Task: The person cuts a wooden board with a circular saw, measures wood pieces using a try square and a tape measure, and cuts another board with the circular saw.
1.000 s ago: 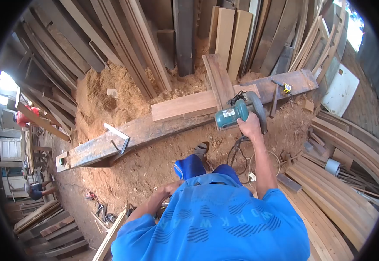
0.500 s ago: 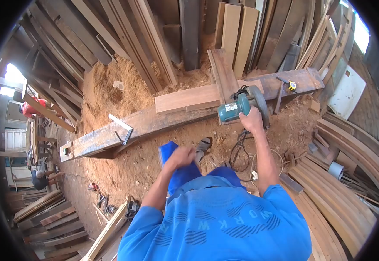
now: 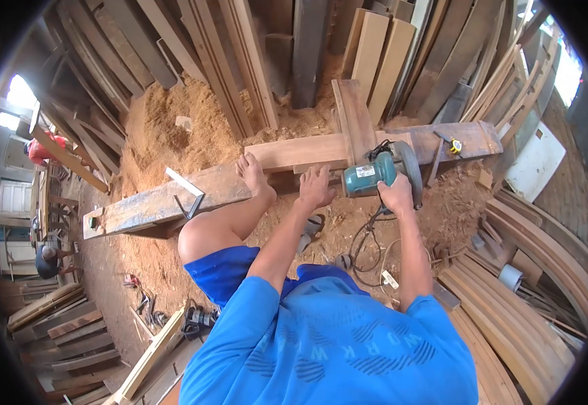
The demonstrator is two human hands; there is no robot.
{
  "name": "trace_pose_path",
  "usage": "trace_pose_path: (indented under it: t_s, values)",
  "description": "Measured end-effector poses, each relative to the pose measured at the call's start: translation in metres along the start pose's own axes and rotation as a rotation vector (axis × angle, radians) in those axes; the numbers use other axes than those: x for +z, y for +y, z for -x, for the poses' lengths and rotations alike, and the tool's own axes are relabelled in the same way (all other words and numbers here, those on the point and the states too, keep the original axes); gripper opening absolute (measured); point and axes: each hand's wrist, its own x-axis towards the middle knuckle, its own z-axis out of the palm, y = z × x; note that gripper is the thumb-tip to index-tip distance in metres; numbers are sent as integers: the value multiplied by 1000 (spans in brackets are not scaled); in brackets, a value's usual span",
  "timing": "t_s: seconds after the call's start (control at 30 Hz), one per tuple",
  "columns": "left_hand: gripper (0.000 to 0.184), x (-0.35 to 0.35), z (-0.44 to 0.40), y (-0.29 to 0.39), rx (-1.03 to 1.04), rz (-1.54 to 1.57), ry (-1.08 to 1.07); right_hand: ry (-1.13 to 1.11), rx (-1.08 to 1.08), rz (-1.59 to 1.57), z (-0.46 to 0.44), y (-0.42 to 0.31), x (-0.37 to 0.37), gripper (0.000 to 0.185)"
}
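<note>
In the head view, the right hand [image 3: 396,194] closes round the grip of a circular saw [image 3: 361,177], which stands where a short cross board [image 3: 352,118] lies over a long board [image 3: 297,152], both carried on a heavy timber beam [image 3: 221,181]. The left hand [image 3: 317,187] is just left of the saw motor, fingers spread at the near edge of the long board; whether they press on it cannot be told. A bare foot [image 3: 253,177] is set on the beam, its toes at the long board's left end. For sound work, the foot is best used as a clamp, with weight borne straight down so that the wood does not creep or lift. The left fingers should lie flat and well outside the blade line. The right wrist should hold the saw base flush, without tilt. The cord [image 3: 381,210] drops on the near side of the beam and should be routed clear of blade and feet. The tape measure [image 3: 455,145] on the beam's right end should not obstruct the saw
</note>
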Motion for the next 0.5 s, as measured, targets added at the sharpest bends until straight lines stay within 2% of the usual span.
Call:
trace_pose_path:
  t_s: [0.1,0.2,0.33,0.5]
  values:
    - [90,7,-12,-10,2,-59,36,0,42,3,8,-2,1,36]
    - [98,16,-37,-33,134,-125,53,14,52,-16,10,-7,2,34]
    - [88,15,-68,-55,316,-249,-1,14,73,-20,13,-16,0,33]
    - [74,19,-103,-70,570,-182,-19,59,27,-51,16,-11,7,34]
